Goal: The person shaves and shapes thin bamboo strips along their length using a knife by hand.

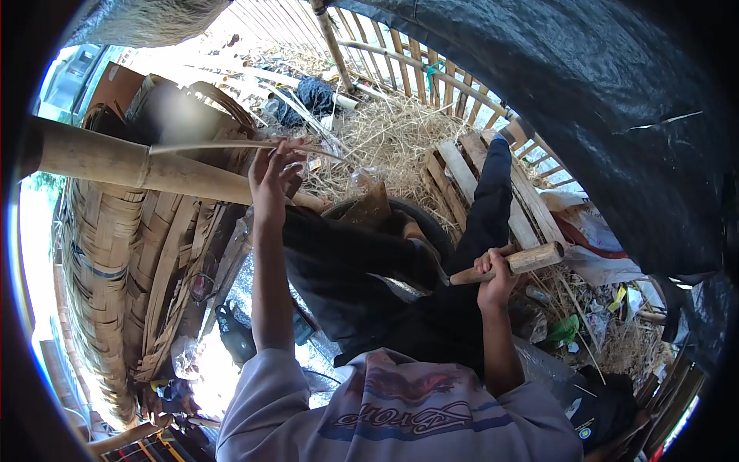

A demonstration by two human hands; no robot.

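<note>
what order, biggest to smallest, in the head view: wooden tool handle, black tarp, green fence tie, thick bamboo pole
Black tarp
Thick bamboo pole
Wooden tool handle
Green fence tie

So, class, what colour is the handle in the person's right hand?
The handle is light brown; it shows best in the head view.

Strong daylight enters from the left and through the slatted fence (pixel 416 65), bleaching the upper left white, while the tarp (pixel 616 131) and trousers (pixel 331 262) sit in shadow, a pale smudge blurs one spot, and fisheye distortion curves towards black corners.
</note>
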